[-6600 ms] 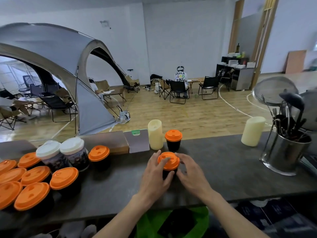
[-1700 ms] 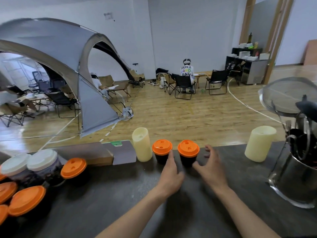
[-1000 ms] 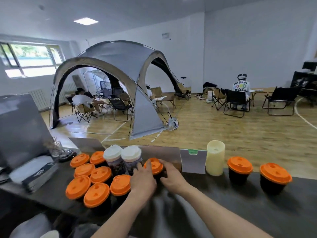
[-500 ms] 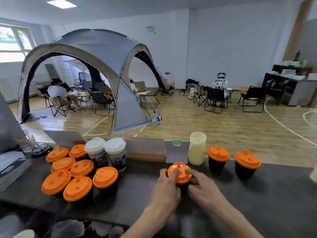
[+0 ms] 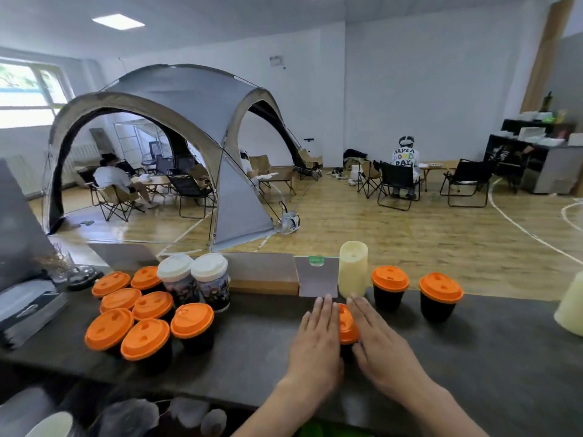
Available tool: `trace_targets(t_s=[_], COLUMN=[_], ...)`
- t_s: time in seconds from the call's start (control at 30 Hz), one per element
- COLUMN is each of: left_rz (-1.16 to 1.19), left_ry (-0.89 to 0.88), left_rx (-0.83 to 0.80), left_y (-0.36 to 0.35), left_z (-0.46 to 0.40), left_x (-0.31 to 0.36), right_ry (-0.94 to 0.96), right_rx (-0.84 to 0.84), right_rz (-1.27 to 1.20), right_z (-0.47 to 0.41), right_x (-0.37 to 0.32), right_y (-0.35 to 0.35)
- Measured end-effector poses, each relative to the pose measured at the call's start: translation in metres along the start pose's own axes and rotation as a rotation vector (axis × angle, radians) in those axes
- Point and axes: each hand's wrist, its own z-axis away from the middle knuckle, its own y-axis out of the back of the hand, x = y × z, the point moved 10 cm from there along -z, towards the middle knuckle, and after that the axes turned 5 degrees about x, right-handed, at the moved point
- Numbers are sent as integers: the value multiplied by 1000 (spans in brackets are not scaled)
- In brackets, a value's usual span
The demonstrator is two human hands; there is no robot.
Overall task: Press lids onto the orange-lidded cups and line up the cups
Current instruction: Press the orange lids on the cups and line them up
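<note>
A black cup with an orange lid (image 5: 347, 324) stands on the dark counter (image 5: 473, 357) in front of me. My left hand (image 5: 317, 339) and my right hand (image 5: 378, 342) lie flat on either side of its lid, fingers straight, covering most of it. Two more orange-lidded cups stand side by side at the back right, one (image 5: 390, 292) next to a cream candle, the other (image 5: 440, 296) further right. A cluster of several orange-lidded cups (image 5: 148, 323) sits at the left.
Two tall white-lidded cups (image 5: 195, 283) stand behind the cluster. A cream candle (image 5: 352, 269), a grey card (image 5: 318, 280) and a wooden block (image 5: 263, 277) line the counter's far edge. Another candle (image 5: 572, 305) is at the right edge. A tissue box (image 5: 28, 310) lies far left.
Half a second ago my fingers were curled round the lid's rim; now both hands lie flat over it. The cup stands in much the same spot in front of the candle.
</note>
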Motion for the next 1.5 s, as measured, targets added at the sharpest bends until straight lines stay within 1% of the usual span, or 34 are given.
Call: trace_targets(t_s=[0.07, 0.13, 0.3, 0.43, 0.5, 0.6, 0.73, 0.8, 0.87, 0.93, 1.03, 1.1, 1.3, 1.4, 1.43, 1.5], left_rz=[-65, -59, -22, -37, -92, -184, -228, -221, -202, -183, -159, -126, -87, -104, -119, -99], left_ry=[-42, -31, -23, -51, -88, -87, -80, -90, -79, -72, -88, -90, -108, -135, -149, -145], left_rx=[-85, -127, -147, -124, -131, -103, -108, -97, -67, -57, -91, -95, -72, -56, -45, 14], left_y=[-12, -21, -24, -19, -19, -12, -4, -3, -3, -5, -17, -23, -26, -22, -21, -12], left_z=[1, 2, 5, 7, 5, -4, -12, -10, -5, -1, 2, 3, 4, 3, 3, 3], left_x=[3, 1, 3, 3, 1, -11, -20, -17, -16, -17, -14, -13, -15, -16, -16, -18], right_ry=[68, 82, 93, 90, 69, 9, 74, 108, 90, 87, 117, 127, 139, 164, 167, 123], right_rx=[-60, -91, -87, -82, -45, 52, 65, 116, 176, 133, -79, -142, -102, -102, -75, 54], right_rz=[74, 101, 106, 97, 75, 78, 60, 62, 51, 74, 170, 179, 118, 77, 49, -52], right_z=[-2, -1, 0, 1, 2, 4, 16, 17, 9, -4, -12, -9, -11, -11, -11, -8], right_x=[-7, -6, -1, -6, -7, -8, -28, -33, -26, -19, -12, -8, -4, -4, -3, 5], right_y=[-10, -23, -32, -30, -21, -4, -3, 3, 11, 9, -18, -31, -40, -36, -33, -19])
